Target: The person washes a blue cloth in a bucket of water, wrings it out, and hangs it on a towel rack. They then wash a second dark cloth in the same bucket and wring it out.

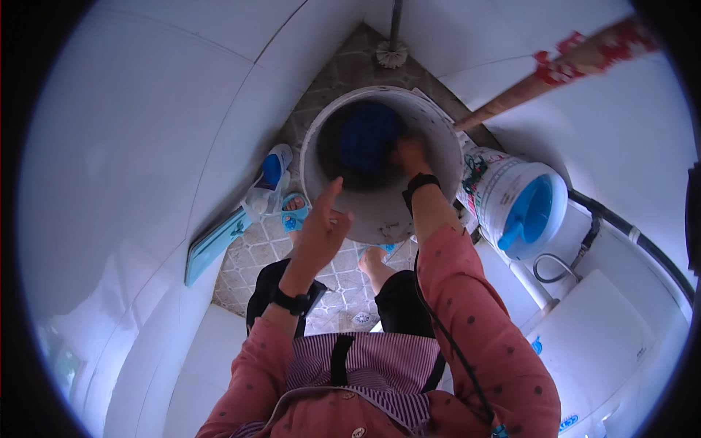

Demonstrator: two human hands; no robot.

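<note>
A large whitish bucket (pixel 381 215) stands on the floor in front of me, its inner wall stained with dark marks. Down inside lies a dark blue bundle (pixel 371 135) that looks like cloth, though the shade hides its detail. My right hand (pixel 410 155) reaches into this bucket, just right of the blue bundle. Its fingers are dim and partly hidden, so whether they touch or grip anything is unclear. My left hand (pixel 326 232) is over the bucket's near left rim, fingers apart and holding nothing.
To the right, a smaller white bucket (pixel 491 201) contains a blue dipper (pixel 527 212). A wooden pole (pixel 511 93) slants down beside the large bucket. A brush (pixel 392 55) stands in the corner. At left are a bottle (pixel 269 179) and a teal flat object (pixel 213 247). White walls close in.
</note>
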